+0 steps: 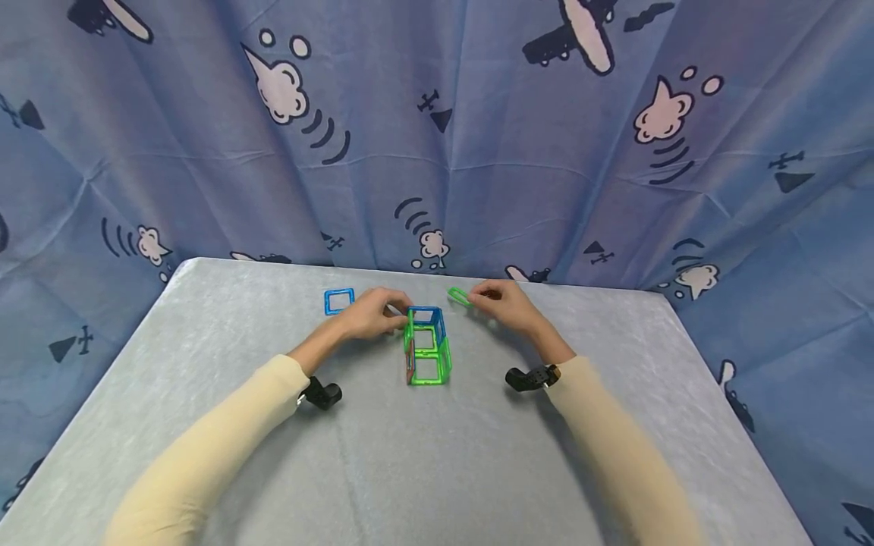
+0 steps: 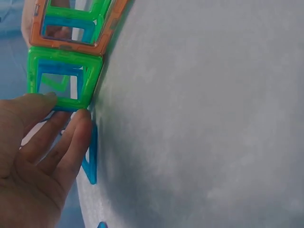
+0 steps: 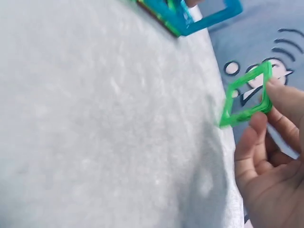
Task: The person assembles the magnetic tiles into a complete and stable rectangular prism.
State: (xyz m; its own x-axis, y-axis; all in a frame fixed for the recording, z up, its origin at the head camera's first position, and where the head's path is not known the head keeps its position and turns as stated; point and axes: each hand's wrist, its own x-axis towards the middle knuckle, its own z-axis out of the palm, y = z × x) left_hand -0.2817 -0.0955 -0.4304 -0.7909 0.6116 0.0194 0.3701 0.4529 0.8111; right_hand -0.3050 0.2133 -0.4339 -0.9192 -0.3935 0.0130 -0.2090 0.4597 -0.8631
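Note:
An open-framed structure of magnetic tiles (image 1: 427, 382) stands at the middle of the table, made of green, blue and orange-red square frames. My left hand (image 1: 374, 312) is at its far left side. In the left wrist view, the thumb and fingers pinch the edge of a green square tile (image 2: 65, 53) that adjoins an orange one (image 2: 66, 46). To the right of the structure, apart from it, my right hand (image 1: 504, 303) holds a loose green square tile (image 3: 228, 102) by one edge between thumb and fingers, above the table's far edge.
A blue square tile (image 1: 326, 303) lies on the table left of the structure, behind my left hand. The pale cloth-covered table (image 1: 423, 462) ends at a blue patterned curtain (image 1: 382, 197) hanging along its far side.

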